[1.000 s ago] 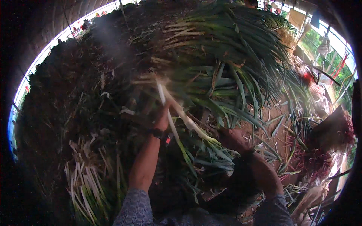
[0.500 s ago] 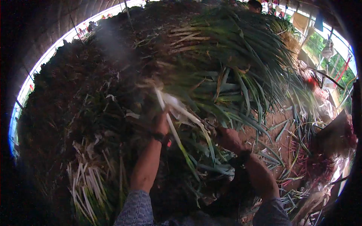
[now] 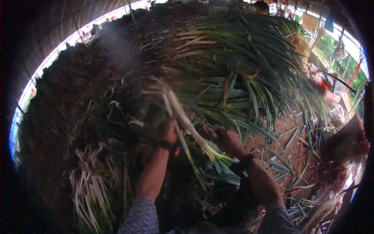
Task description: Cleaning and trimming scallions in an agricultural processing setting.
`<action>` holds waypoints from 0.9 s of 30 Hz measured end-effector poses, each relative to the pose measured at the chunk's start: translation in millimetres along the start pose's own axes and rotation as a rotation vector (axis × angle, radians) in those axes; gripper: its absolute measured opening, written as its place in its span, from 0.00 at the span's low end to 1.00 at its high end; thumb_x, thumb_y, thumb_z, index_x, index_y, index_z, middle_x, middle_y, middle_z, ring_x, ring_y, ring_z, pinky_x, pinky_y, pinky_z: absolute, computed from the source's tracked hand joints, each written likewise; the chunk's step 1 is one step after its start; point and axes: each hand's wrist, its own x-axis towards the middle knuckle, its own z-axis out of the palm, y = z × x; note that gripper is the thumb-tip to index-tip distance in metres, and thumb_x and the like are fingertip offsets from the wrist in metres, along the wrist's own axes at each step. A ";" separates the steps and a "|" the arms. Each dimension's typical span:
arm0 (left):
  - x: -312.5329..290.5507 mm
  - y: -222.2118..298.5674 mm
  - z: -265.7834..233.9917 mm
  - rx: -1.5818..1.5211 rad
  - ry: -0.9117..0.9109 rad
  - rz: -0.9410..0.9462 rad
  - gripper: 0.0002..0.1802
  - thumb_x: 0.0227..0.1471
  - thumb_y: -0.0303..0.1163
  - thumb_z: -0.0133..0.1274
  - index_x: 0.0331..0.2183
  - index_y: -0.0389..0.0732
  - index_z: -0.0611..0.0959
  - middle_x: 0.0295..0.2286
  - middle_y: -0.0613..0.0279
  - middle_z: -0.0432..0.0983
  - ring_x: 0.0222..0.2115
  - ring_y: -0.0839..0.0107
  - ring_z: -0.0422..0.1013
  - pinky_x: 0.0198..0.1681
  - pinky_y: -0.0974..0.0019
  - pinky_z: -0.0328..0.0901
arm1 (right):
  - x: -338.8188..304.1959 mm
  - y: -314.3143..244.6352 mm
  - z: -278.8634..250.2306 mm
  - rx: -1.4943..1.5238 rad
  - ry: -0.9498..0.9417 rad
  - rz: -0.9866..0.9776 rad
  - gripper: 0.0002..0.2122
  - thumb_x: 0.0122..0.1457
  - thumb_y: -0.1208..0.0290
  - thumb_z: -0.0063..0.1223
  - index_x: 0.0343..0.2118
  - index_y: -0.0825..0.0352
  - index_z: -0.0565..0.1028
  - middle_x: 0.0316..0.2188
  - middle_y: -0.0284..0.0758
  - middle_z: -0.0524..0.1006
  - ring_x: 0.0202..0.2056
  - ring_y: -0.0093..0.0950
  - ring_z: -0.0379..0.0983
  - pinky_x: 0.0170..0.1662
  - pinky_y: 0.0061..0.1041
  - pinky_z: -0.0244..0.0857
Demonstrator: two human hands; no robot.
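My left hand (image 3: 169, 130) is closed around long green onions. One is a thin white stalk (image 3: 183, 143) running down to green leaves. Beside it slants a thicker white green onion (image 3: 189, 125) with a short, splayed green end. Their root ends point up and away from me. My right hand (image 3: 230, 143) is closed just right of the thicker stalk. Something dark and blurred shows at its fingers, too unclear to name. Under my hands lie loose leaves and dark plant scraps.
A big heap of green onions (image 3: 249, 50) spreads ahead and right. Dark plant waste (image 3: 70, 113) piles up at left. A bunch of white stalks (image 3: 91, 195) lies at lower left. Cut leaves litter the brown ground (image 3: 286, 136) at right. Another person's head (image 3: 261, 7) shows far back.
The thicker stalk has shifted, and its splayed green end now shows low beside my right hand. My right hand has moved slightly left. The left hand stays nearly in place.
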 end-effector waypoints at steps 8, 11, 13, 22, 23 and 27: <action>5.0 -14.8 -12.7 0.043 0.036 0.072 0.16 0.56 0.46 0.52 0.37 0.44 0.77 0.27 0.72 0.71 0.27 0.76 0.67 0.31 0.70 0.63 | 3.5 -9.2 -0.8 0.075 -0.004 0.003 0.17 0.56 0.54 0.51 0.32 0.66 0.76 0.25 0.45 0.77 0.29 0.45 0.75 0.33 0.40 0.68; -7.3 -15.9 0.6 0.211 0.028 0.172 0.17 0.56 0.47 0.52 0.38 0.43 0.78 0.28 0.70 0.73 0.30 0.75 0.69 0.33 0.69 0.65 | -0.1 5.6 8.4 0.062 -0.079 -0.009 0.16 0.54 0.55 0.52 0.32 0.66 0.76 0.25 0.45 0.77 0.29 0.45 0.75 0.32 0.40 0.67; -13.9 -15.2 3.9 0.268 -0.008 0.202 0.20 0.55 0.49 0.52 0.40 0.43 0.78 0.30 0.68 0.74 0.32 0.74 0.71 0.35 0.68 0.66 | -1.9 15.5 13.3 0.082 -0.093 -0.019 0.16 0.53 0.56 0.53 0.32 0.67 0.76 0.25 0.46 0.77 0.29 0.45 0.75 0.32 0.40 0.67; -21.0 -2.0 3.4 0.282 -0.008 0.122 0.23 0.51 0.49 0.55 0.43 0.43 0.79 0.33 0.66 0.75 0.33 0.72 0.71 0.37 0.61 0.69 | -3.5 7.0 17.8 0.145 -0.116 -0.034 0.16 0.50 0.58 0.58 0.30 0.69 0.75 0.24 0.46 0.76 0.27 0.45 0.74 0.31 0.40 0.66; -22.0 -3.3 2.0 0.361 -0.001 0.183 0.23 0.50 0.49 0.56 0.42 0.42 0.79 0.33 0.66 0.74 0.32 0.73 0.71 0.36 0.62 0.69 | -3.4 8.4 19.6 0.152 -0.109 -0.034 0.16 0.50 0.58 0.58 0.30 0.69 0.75 0.24 0.46 0.76 0.27 0.45 0.74 0.31 0.40 0.65; -28.9 5.7 17.2 0.610 0.046 0.107 0.22 0.52 0.47 0.52 0.45 0.43 0.77 0.40 0.61 0.71 0.40 0.69 0.67 0.43 0.60 0.64 | -4.2 15.4 22.2 0.136 -0.136 -0.025 0.15 0.51 0.58 0.58 0.30 0.68 0.75 0.24 0.46 0.76 0.27 0.45 0.74 0.31 0.41 0.66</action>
